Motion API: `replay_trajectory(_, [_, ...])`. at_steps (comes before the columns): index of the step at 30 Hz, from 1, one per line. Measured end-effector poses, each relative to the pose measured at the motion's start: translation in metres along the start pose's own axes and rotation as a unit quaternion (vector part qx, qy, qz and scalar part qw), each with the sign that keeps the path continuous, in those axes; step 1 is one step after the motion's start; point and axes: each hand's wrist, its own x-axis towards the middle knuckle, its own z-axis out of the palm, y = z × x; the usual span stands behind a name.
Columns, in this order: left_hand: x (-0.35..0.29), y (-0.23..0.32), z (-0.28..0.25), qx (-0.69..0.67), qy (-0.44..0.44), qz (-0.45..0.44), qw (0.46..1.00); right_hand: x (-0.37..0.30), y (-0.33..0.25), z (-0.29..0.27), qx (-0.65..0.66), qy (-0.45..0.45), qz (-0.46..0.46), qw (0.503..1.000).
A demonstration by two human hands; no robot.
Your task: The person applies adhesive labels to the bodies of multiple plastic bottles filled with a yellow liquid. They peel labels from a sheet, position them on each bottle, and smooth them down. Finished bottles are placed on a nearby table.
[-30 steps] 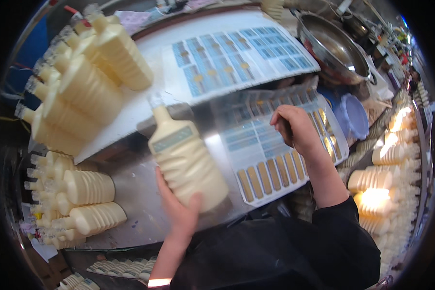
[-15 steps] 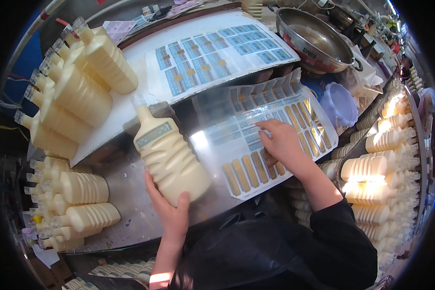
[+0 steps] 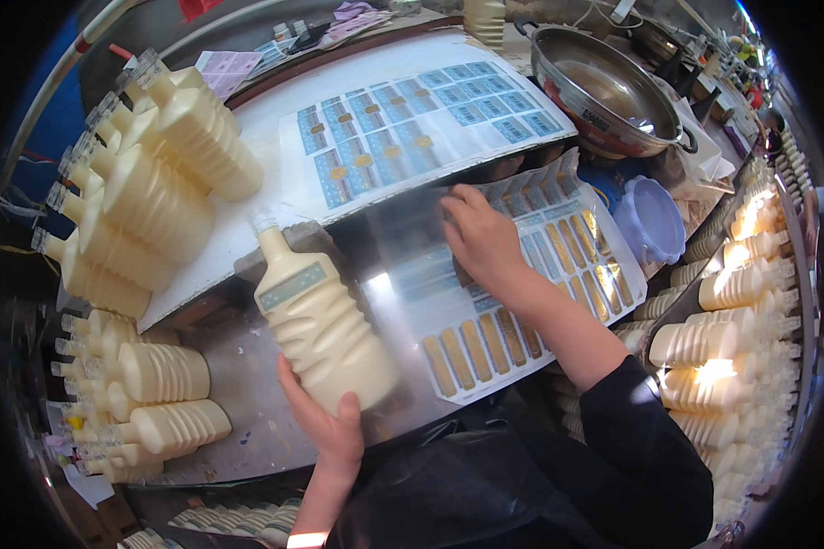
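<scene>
My left hand [image 3: 328, 419] is closed around the base of a cream plastic bottle [image 3: 334, 320] with ribbed sides. The bottle tilts on the metal worktop, its clear neck toward the raised white board. A blue-green label [image 3: 291, 286] sits on its shoulder. Over the far left part of a label sheet [image 3: 421, 322], my right hand [image 3: 485, 236] has its fingers pinched together. What lies between these fingertips is too blurred and small to make out. Gold strip labels [image 3: 483, 349] and blue labels cover the sheet, with clear film at its left.
Several cream bottles [image 3: 160, 174] stand on the white board [image 3: 270, 123], beside flat blue label sheets [image 3: 371, 137]. More bottles [image 3: 169, 371] stand at left and fill a rack [image 3: 705, 343] at right. A large metal pan [image 3: 604, 82] and purple basin [image 3: 650, 220] are at far right.
My right hand has moved away and to the left from the middle of the label sheet, its fingers now curled closer together. My left hand still holds the bottle in nearly the same place.
</scene>
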Motion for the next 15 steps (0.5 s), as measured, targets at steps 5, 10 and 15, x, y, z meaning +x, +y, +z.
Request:
replay_trajectory(5, [-0.002,-0.006,-0.001,-0.003,0.007,-0.004,1.000,0.026,0.005,0.024,-0.055,-0.081,0.014,0.995])
replay_trajectory(10, [-0.001,-0.010,-0.007,-0.020,-0.032,0.002,0.999,0.035,0.013,0.031,-0.125,-0.130,-0.009,0.984])
replay_trajectory(15, [-0.001,-0.016,-0.014,-0.011,-0.061,-0.026,0.998,0.033,0.011,0.030,-0.183,-0.100,-0.063,0.976])
